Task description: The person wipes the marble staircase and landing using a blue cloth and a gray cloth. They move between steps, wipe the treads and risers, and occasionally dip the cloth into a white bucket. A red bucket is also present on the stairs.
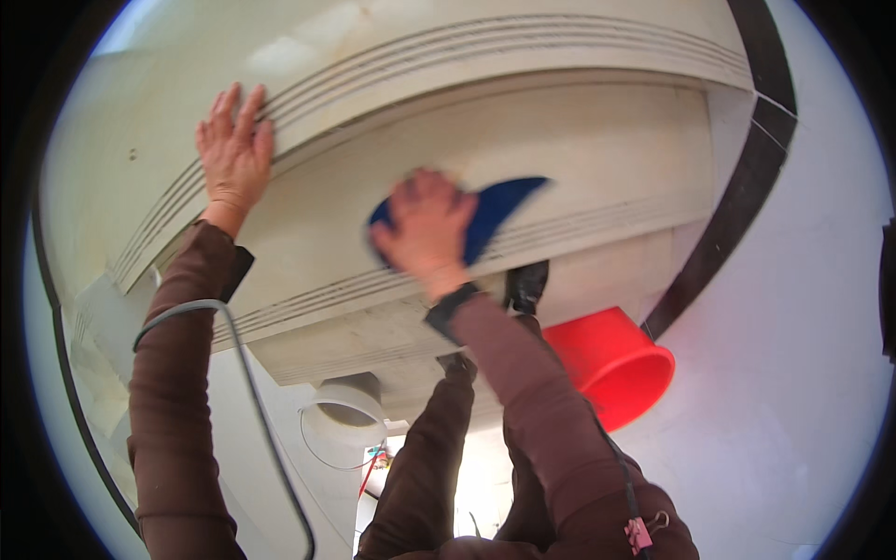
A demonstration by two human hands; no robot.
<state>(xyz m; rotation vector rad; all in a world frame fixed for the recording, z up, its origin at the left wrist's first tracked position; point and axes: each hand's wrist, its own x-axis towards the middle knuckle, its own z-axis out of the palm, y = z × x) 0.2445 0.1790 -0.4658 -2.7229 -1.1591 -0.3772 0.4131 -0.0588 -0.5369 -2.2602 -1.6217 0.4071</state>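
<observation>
My left hand (234, 150) lies flat near the grooved front edge of the upper stair step (420, 59), its fingers slightly apart and nothing in it. On the stair tread (595, 147) one step lower, my right hand (427, 227) presses down on a dark blue cloth (493, 213). The hand is blurred and covers the middle of the cloth. One pointed end of the cloth sticks out to the right, and a smaller part shows to the left of the hand. Shallow parallel grooves run along the front of each tread.
To the right of my legs, a red bucket (595, 357) tilts in view. A white pail (346, 413) with a wire handle stands lower left. Dark skirting (731, 217) borders the stairs by the white wall. A grey cable (255, 392) loops over my left sleeve. My black shoe (528, 285) is below the tread.
</observation>
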